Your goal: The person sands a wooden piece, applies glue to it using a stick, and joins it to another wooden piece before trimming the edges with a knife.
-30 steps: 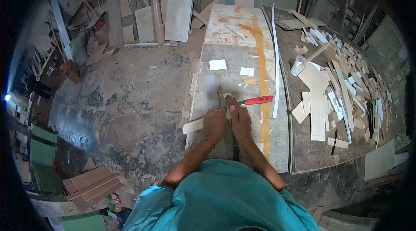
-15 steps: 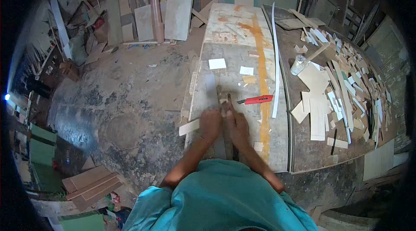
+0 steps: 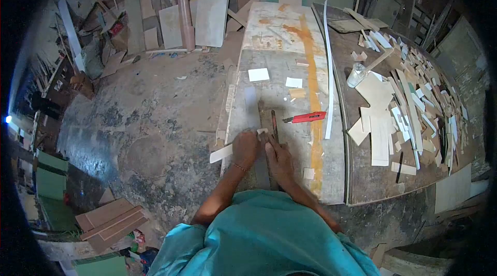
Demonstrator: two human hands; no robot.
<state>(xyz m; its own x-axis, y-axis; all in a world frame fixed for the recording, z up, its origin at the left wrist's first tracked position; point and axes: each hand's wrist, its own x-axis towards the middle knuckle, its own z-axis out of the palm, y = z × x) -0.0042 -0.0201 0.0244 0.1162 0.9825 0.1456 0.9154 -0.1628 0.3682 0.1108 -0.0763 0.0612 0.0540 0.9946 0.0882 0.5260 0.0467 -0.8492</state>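
Observation:
My left hand point(image 3: 245, 148) is closed round a pale strip point(image 3: 221, 154), whose wide end sticks out to the left past the bench edge. Close beside it, my right hand point(image 3: 279, 161) has its fingers pressed together at a small pale end point(image 3: 262, 131) showing between the hands. Beneath them a long grey metal strip point(image 3: 251, 101) lies along the bench. A dark pencil-like stick point(image 3: 274, 123) lies just beyond my right fingers. Right of it rests a red cutter knife point(image 3: 308, 117) with its blade pointing left.
White cards point(image 3: 259, 75) and small wood pieces lie on the worktable point(image 3: 269, 61). A long white strip point(image 3: 329, 79) runs along its right edge. On the second table point(image 3: 336, 172) are a glass jar point(image 3: 356, 76) with a brush, and several offcuts. Boards point(image 3: 212, 21) lean at the back.
Both hands have moved slightly toward my body, and the pale strip has shifted left with my left hand. The dark stick now shows apart from my right fingers.

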